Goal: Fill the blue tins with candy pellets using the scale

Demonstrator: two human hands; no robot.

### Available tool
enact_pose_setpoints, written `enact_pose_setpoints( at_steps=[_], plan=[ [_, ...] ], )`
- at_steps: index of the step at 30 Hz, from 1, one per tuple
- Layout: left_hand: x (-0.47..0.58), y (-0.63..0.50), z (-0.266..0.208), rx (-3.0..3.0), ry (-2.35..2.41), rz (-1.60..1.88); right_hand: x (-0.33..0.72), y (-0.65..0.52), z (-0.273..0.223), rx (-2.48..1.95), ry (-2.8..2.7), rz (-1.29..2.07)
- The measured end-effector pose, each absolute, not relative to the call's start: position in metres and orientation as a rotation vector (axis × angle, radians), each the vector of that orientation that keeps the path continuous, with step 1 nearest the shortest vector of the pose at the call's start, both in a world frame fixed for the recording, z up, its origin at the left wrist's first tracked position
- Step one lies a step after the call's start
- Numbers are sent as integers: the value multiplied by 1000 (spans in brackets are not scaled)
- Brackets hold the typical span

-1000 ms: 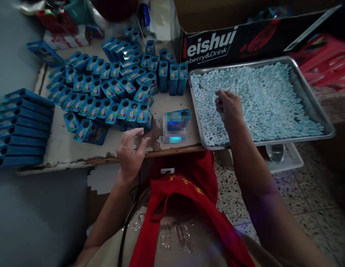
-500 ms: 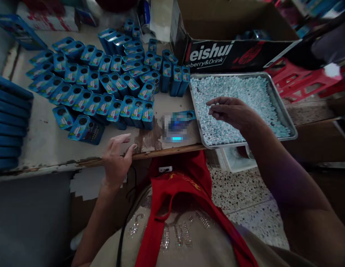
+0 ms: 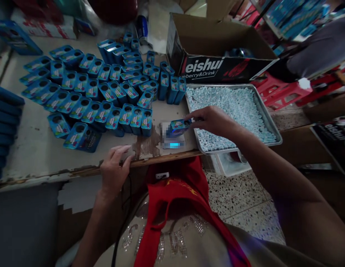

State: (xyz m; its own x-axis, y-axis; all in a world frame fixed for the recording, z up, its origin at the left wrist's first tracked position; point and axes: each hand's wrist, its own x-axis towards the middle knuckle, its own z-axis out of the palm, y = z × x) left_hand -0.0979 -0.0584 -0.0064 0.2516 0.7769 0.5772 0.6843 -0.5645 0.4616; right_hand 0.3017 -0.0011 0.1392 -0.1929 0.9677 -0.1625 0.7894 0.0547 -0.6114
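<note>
The blue rectangular tin with a printed label and a round dark hole in its top [image 3: 180,123] sits on a small flat grey device with a lit blue display [image 3: 173,145], part of which is blurred out. The tin appears to stand with its top face up. That face's long axis runs left to right, roughly along the front edge of the off-white, paint-chipped worktop [image 3: 163,110], and the hole is at its right end.

The relation that matters lies there: the right hand [image 3: 212,119] reaches in from the right of the device, its fingers at the hole end, so the tin extends leftward from the fingertips. The fingers are drawn together; whether they pinch something small or grip the tin, I cannot tell. The right hand is clearly the nearer one. The left hand [image 3: 114,168] is to the left of the device at the worktop's front edge, thumb and fingers parted, holding nothing.

Just right of the device is a shallow metal tray [image 3: 272,143] spread with small pale blue and white pellets [image 3: 239,104]; the right hand and forearm cross above its near left part. Left of the device and behind it stand close rows of similar blue tins [image 3: 113,118], the nearest well clear of the left hand. Behind the device to the right is an open black-printed cardboard box [image 3: 204,68].
</note>
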Motion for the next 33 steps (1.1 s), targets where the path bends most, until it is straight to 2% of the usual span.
enact_pose_setpoints(
  at_steps=[10,15,20,26,33],
  plan=[
    [-80,-58,8,2368,1345,1157,334,1,123,-1753,-1648,939],
    [-64,-54,26,2369,1265,1149,386,-10,99,-1918,-1685,630],
    [-29,-39,54,2430,1240,1066,400,-18,66,-1789,-1638,635],
    [26,-18,84,2540,1303,895,405,-6,29,-1867,-1702,157],
    [70,-1,88,2587,1350,647,410,-9,9,-1859,-1665,183]
  ],
)
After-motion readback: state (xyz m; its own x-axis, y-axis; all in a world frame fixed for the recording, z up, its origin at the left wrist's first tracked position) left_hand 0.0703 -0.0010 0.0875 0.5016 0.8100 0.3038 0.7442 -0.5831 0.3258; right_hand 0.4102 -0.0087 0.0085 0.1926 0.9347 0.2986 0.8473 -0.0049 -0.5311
